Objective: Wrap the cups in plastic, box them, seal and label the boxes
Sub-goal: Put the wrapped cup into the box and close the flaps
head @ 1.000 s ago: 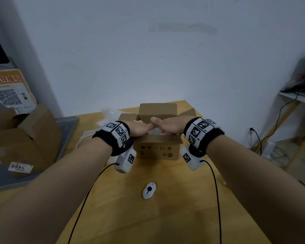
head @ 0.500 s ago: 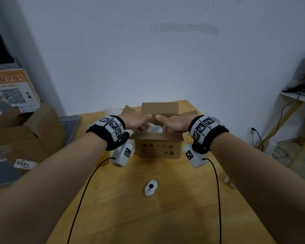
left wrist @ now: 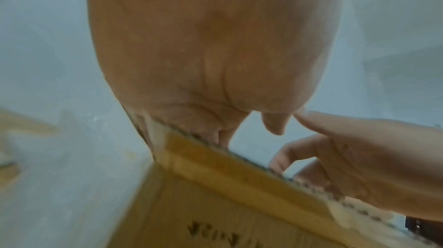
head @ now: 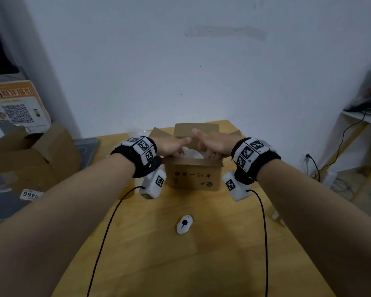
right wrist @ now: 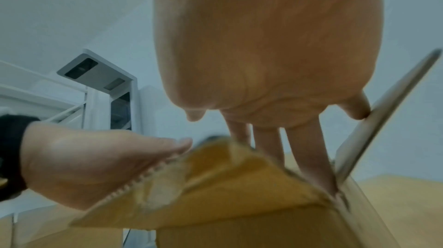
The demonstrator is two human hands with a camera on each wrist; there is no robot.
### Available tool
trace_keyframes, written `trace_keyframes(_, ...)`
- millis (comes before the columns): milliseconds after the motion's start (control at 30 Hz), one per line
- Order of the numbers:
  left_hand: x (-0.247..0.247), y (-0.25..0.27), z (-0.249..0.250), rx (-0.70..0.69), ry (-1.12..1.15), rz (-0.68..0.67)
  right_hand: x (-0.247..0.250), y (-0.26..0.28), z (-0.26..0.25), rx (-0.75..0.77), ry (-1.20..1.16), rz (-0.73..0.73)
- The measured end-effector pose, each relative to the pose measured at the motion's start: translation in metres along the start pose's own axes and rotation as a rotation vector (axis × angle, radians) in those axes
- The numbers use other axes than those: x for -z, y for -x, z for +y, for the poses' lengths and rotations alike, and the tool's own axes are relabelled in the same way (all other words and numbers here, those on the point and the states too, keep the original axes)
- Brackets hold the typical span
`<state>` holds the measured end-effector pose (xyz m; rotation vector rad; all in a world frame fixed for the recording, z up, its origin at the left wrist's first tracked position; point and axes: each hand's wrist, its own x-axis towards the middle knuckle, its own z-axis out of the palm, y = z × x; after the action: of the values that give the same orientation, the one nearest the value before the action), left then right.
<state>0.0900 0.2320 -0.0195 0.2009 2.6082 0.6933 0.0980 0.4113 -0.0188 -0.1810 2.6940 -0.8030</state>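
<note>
A small brown cardboard box (head: 193, 179) stands open at the far end of the wooden table (head: 201, 264); its far flap (head: 196, 128) is upright. Something wrapped in white plastic (head: 190, 154) shows inside it. My left hand (head: 174, 146) lies over the box's left side with its fingers dipping inside. My right hand (head: 214, 144) does the same from the right, thumb raised. In the right wrist view my right hand's fingers (right wrist: 309, 157) run straight down behind the near flap (right wrist: 215, 185). In the left wrist view that flap (left wrist: 227, 166) hides the left fingertips.
A small white device (head: 184, 224) lies mid-table in front of the box. A larger open cardboard box (head: 30, 155) and a loose label (head: 30, 194) sit at the left. Clear plastic (head: 137, 131) lies behind the box. A shelf with cables (head: 362, 116) stands on the right.
A second ago both hands met pressed on top of the box. They have since parted, the flaps have come up, and the fingers now reach down inside.
</note>
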Motion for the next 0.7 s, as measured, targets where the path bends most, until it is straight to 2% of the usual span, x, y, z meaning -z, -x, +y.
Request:
trace_keyframes(100, 0.016, 0.014, -0.012, -0.075, 0.05, 0.069, 0.004, 0.005, -0.011, 0.093, 0.016, 0.18)
trace_keyframes(167, 0.03, 0.034, -0.015, -0.134, 0.119, 0.171, 0.006, 0.009, -0.025, 0.181, -0.05, 0.303)
trace_keyframes(267, 0.052, 0.059, -0.031, -0.189, 0.236, 0.342, 0.004, 0.02, -0.053, 0.295, -0.237, 0.366)
trace_keyframes(333, 0.063, 0.071, -0.05, -0.161, 0.263, 0.394, -0.003, 0.028, -0.073, 0.328, -0.316, 0.318)
trace_keyframes(433, 0.068, 0.085, -0.084, -0.106, 0.31, 0.44, -0.025, 0.034, -0.102, 0.316, -0.282, 0.121)
trace_keyframes(567, 0.066, 0.09, -0.139, 0.0, 0.382, 0.501, -0.067, 0.025, -0.126, 0.224, -0.188, -0.148)
trace_keyframes(700, 0.056, 0.09, -0.178, 0.082, 0.473, 0.542, -0.11, 0.009, -0.13, 0.068, -0.113, -0.283)
